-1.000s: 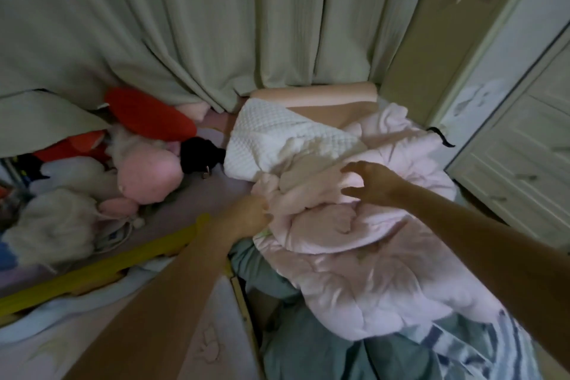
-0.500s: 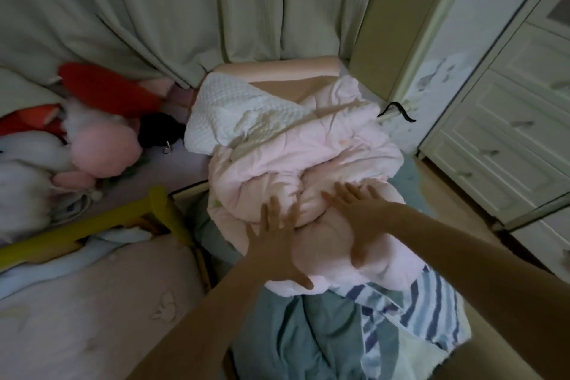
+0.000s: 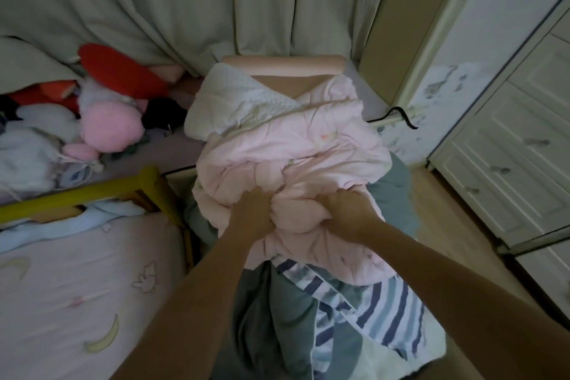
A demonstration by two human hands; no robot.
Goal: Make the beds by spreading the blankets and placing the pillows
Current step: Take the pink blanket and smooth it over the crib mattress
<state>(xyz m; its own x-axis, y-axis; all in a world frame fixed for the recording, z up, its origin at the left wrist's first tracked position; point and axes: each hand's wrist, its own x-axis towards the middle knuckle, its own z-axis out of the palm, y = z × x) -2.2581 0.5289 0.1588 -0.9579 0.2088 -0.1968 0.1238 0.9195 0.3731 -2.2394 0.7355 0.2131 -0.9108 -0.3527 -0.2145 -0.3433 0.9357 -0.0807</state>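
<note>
Two hands: both grip the same thing, a crumpled pale pink quilted blanket (image 3: 296, 163) heaped on the narrow bed.
Blanket position: it lies bunched in the middle of the bed, its far end against the white waffle-textured pillow (image 3: 237, 102) and the pink padded headboard (image 3: 280, 63), its near end overlapping a blue-and-white striped sheet (image 3: 370, 308) and a grey-green cover (image 3: 277, 311).
Left hand (image 3: 254, 210): fingers curled into the near left fold of the blanket, clamped on a bunch of fabric.
Right hand (image 3: 345, 207): fingers dug in likewise just to the right, clamped on the blanket; the fingertips are buried in the folds.
Key relation: the blanket's bulk lies beyond the fingers, toward the headboard, and its long axis runs from the headboard toward the person; both hands sit side by side at the near edge, equally close.
Judgement: spreading likely calls for drawing the near edge back along that axis while moving the hands apart, since the heap is not yet flat.
Pillow: partly under the blanket's far end, tilted, not yet set straight.
Left of the blanket: a yellow bed rail (image 3: 92, 191), a pink plush toy (image 3: 108, 126) among other soft toys, and a second bed's pale sheet with moon prints (image 3: 77, 287).
Beyond the headboard: grey-green curtains (image 3: 185, 3).
Right of the blanket: white panelled drawers (image 3: 509, 157).
</note>
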